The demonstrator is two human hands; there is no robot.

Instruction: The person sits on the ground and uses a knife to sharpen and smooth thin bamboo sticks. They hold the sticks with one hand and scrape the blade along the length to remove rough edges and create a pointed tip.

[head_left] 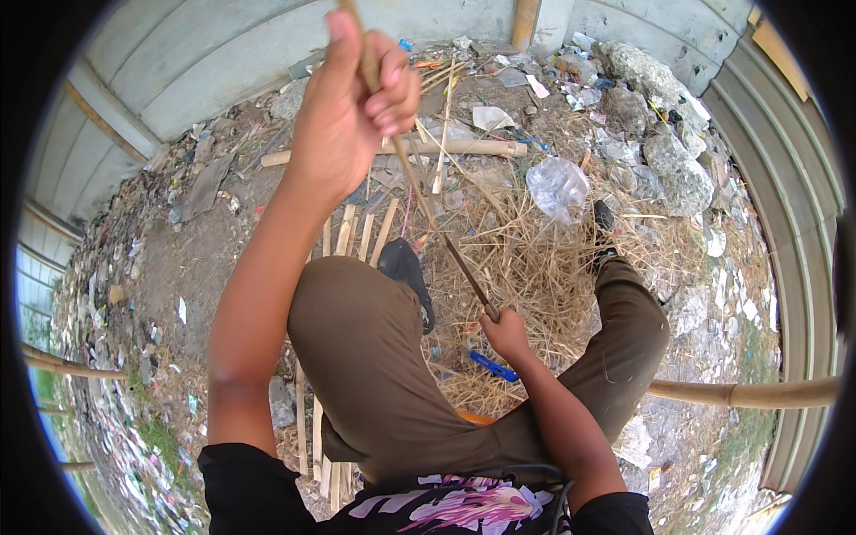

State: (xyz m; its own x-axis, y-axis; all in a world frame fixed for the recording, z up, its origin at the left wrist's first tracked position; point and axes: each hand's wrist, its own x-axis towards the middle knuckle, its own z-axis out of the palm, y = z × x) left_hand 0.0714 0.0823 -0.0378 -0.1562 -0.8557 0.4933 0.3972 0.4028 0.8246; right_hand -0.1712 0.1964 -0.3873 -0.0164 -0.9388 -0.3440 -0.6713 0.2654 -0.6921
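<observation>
My left hand [349,107] is raised at the top, its fingers wrapped round the upper part of a long thin brown stick [426,207]. The stick slants down to the right, between my legs. My right hand [506,336] is closed round its darker lower end, in front of my right thigh. I cannot make out whether a separate tool sits in that grip. Just below my right hand, a narrow blue plastic object [493,366] lies on straw-like shavings [526,267]. Split pale strips [366,234] lie under and beside my left leg.
A thick bamboo pole [473,148] lies across the ground ahead. Beyond my right foot are a crumpled clear plastic bag [558,189] and concrete rubble [673,169]. Another bamboo pole [749,393] runs off to the right, toward a corrugated wall [789,232]. Litter covers the left ground.
</observation>
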